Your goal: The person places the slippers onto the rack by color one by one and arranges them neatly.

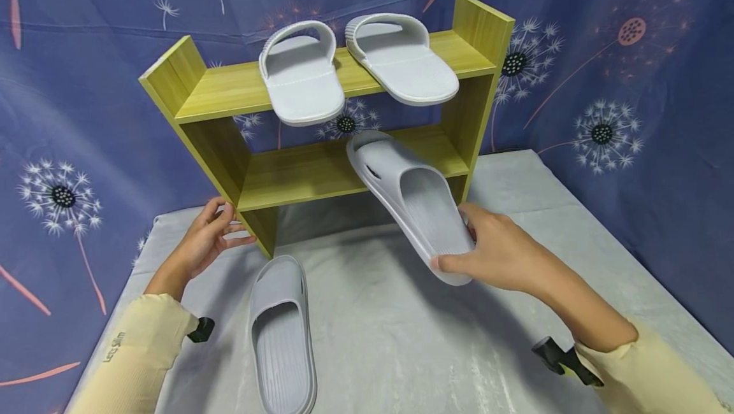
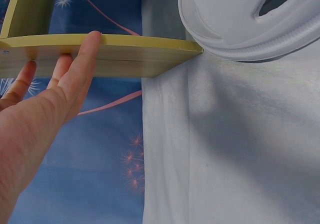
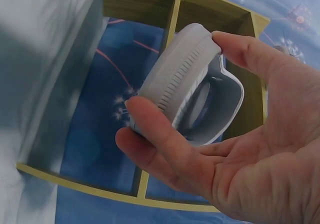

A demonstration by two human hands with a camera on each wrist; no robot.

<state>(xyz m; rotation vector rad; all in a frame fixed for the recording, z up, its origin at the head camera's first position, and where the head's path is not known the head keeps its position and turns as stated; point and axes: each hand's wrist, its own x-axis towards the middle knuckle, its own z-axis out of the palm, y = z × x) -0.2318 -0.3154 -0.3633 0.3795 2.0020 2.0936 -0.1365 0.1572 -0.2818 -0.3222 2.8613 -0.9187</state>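
Grey ribbed plastic slide slipper (image 1: 410, 204): pinched at heel by fingers of right hand (image 1: 499, 248), toe beyond them, before yellow wood-grain rack (image 1: 292, 175). Against rack's side: left hand (image 1: 208, 239), fingers spread; nearer, matching grey slipper (image 1: 282, 337). Above both: white slipper pair (image 1: 413, 73).

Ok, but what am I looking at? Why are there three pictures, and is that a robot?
No, the left grip and right grip are a person's bare hands. The wide picture comes from a camera on their head; each of the others comes from a camera on one wrist. The right grip holds a gray slipper near its heel; the left touches the side of a yellowish rack. Two white slippers sit on its upper shelf, and another gray slipper lies on the pale cloth.
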